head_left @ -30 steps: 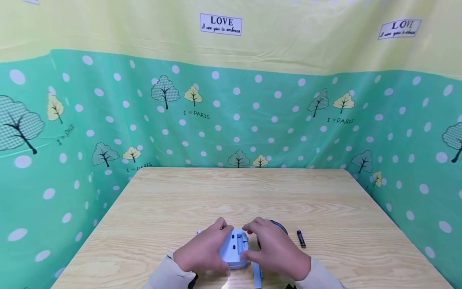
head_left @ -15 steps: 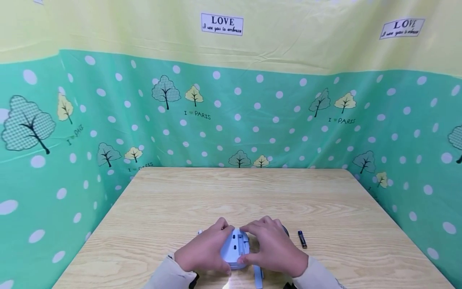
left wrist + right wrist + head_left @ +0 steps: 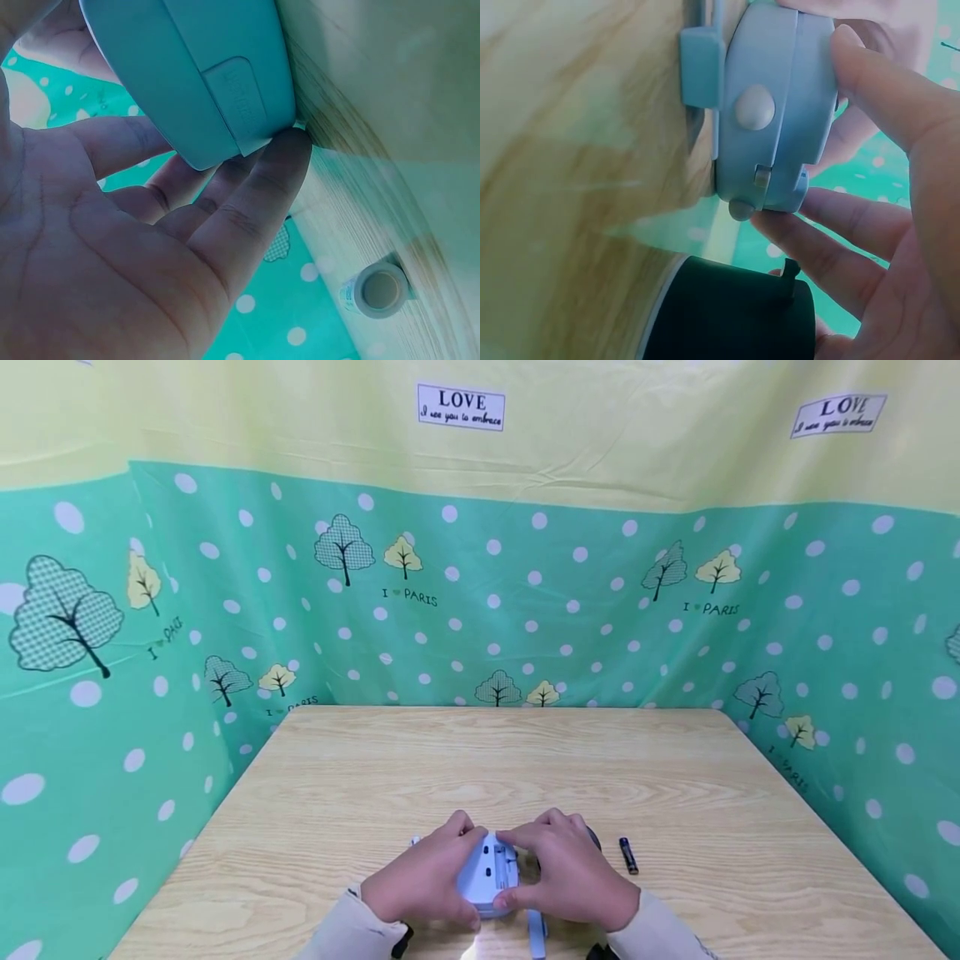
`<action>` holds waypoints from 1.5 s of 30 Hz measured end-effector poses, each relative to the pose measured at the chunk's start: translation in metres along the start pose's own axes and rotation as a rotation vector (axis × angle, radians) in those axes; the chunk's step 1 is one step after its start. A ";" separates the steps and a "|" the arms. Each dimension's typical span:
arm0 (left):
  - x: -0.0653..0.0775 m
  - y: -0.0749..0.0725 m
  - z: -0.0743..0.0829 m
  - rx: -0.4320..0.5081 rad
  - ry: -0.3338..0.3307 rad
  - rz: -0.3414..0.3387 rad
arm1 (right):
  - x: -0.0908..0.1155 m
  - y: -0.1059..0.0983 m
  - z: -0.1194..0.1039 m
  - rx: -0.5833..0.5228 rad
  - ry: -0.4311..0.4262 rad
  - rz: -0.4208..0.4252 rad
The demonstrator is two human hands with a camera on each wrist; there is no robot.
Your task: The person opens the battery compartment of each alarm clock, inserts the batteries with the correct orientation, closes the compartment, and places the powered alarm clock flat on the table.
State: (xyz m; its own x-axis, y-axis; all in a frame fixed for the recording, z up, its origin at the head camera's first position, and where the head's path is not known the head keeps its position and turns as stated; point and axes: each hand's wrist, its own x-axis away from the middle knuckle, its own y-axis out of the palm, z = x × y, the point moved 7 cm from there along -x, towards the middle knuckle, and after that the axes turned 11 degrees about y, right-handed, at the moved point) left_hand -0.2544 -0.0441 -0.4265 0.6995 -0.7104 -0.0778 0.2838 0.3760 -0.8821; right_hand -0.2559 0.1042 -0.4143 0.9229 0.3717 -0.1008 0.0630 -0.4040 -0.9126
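Observation:
A light blue rounded device (image 3: pixel 477 883) lies on the table, its upper face showing two black slots and an uncovered battery compartment (image 3: pixel 501 867). My left hand (image 3: pixel 427 878) holds its left side, with fingers at the far and near edges. On the right side, my right hand (image 3: pixel 572 878) grips it between the thumb at the near corner and a finger at the far one. The right wrist view shows rounded buttons (image 3: pixel 755 107) along the device's edge. Whether a battery lies inside the compartment is hard to make out. A narrow light blue strip (image 3: pixel 536 933) lies just below the right thumb.
A dark battery (image 3: pixel 628 856) lies to the right of my right hand. Partly behind that hand stands a dark cylindrical object (image 3: pixel 735 315). The left wrist view has a small pale cylinder (image 3: pixel 380 290) on the table. Patterned green cloth (image 3: pixel 450 635) surrounds the table (image 3: pixel 480 760).
My right hand has shifted slightly left, and its thumb has come down to the device's near right corner. The left hand keeps its hold. The head view has turned a little.

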 end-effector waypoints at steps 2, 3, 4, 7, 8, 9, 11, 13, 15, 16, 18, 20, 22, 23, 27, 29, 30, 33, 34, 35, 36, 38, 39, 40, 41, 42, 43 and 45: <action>0.000 0.000 -0.001 0.006 -0.003 -0.001 | 0.000 0.000 0.001 0.000 -0.002 0.000; 0.000 0.000 -0.001 0.007 -0.006 -0.002 | 0.000 0.000 0.000 -0.002 -0.007 0.003; 0.000 0.000 -0.001 0.010 -0.009 -0.003 | 0.000 0.001 0.000 -0.002 -0.009 0.007; 0.002 -0.002 -0.003 0.009 -0.021 -0.002 | 0.000 0.001 -0.001 -0.009 -0.025 0.020; 0.002 -0.003 -0.003 0.006 -0.024 0.000 | 0.000 0.001 -0.001 -0.012 -0.032 0.025; 0.003 -0.004 -0.004 0.003 -0.025 0.001 | 0.000 0.001 -0.001 -0.013 -0.033 0.027; 0.004 -0.005 -0.005 -0.001 -0.023 0.005 | 0.000 0.001 0.000 -0.016 -0.025 0.027; 0.004 -0.007 -0.005 -0.017 -0.020 0.006 | -0.001 0.003 0.002 -0.014 -0.008 0.016; 0.005 -0.007 -0.006 -0.033 -0.022 0.003 | -0.001 0.004 0.004 -0.013 0.011 0.002; 0.006 -0.008 -0.007 -0.040 -0.027 0.001 | -0.002 0.004 0.005 -0.013 0.018 -0.004; 0.008 -0.009 -0.010 -0.053 -0.041 -0.003 | -0.002 0.005 0.005 -0.013 0.023 -0.010; 0.010 -0.011 -0.012 -0.054 -0.046 -0.006 | -0.002 0.005 0.006 -0.015 0.024 -0.009; 0.012 -0.013 -0.014 -0.052 -0.049 -0.003 | -0.002 0.005 0.006 -0.014 0.023 -0.004; 0.013 -0.015 -0.015 -0.058 -0.049 -0.002 | -0.002 0.005 0.006 -0.013 0.023 -0.002; 0.017 -0.019 -0.019 -0.096 -0.062 0.014 | -0.001 0.005 0.006 -0.017 0.027 -0.001; 0.019 -0.021 -0.021 -0.110 -0.070 0.023 | -0.001 0.005 0.006 -0.017 0.028 -0.002; 0.020 -0.022 -0.023 -0.111 -0.073 0.028 | -0.001 0.005 0.006 -0.017 0.028 -0.002; 0.022 -0.025 -0.027 -0.100 -0.084 0.039 | 0.000 0.005 0.006 -0.017 0.026 -0.001; 0.024 -0.027 -0.028 -0.098 -0.088 0.046 | 0.000 0.005 0.005 -0.016 0.024 0.001; 0.025 -0.029 -0.030 -0.099 -0.094 0.054 | 0.000 0.005 0.005 -0.016 0.022 0.002; 0.027 -0.032 -0.031 -0.097 -0.103 0.064 | 0.000 0.005 0.005 -0.017 0.020 0.003; 0.030 -0.037 -0.035 -0.097 -0.125 0.085 | 0.000 0.005 0.005 -0.014 0.018 0.003; 0.032 -0.040 -0.037 -0.097 -0.138 0.095 | 0.000 0.005 0.005 -0.013 0.019 0.003; 0.035 -0.042 -0.040 -0.094 -0.155 0.104 | 0.000 0.005 0.006 -0.010 0.020 0.002; 0.037 -0.045 -0.043 -0.090 -0.173 0.113 | 0.000 0.006 0.006 -0.011 0.023 -0.001; 0.038 -0.046 -0.046 -0.085 -0.193 0.119 | 0.000 0.006 0.006 -0.012 0.026 -0.004; 0.040 -0.048 -0.048 -0.082 -0.212 0.123 | 0.001 0.006 0.007 -0.012 0.027 -0.006; 0.043 -0.050 -0.054 -0.083 -0.246 0.130 | 0.001 0.007 0.007 -0.015 0.031 -0.010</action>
State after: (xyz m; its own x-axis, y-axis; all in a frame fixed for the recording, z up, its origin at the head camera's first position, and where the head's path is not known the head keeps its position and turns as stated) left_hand -0.2736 -0.1258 -0.4104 0.8673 -0.4902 -0.0868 0.1338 0.3975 -0.9078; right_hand -0.2577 0.1078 -0.4234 0.9334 0.3502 -0.0788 0.0783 -0.4130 -0.9074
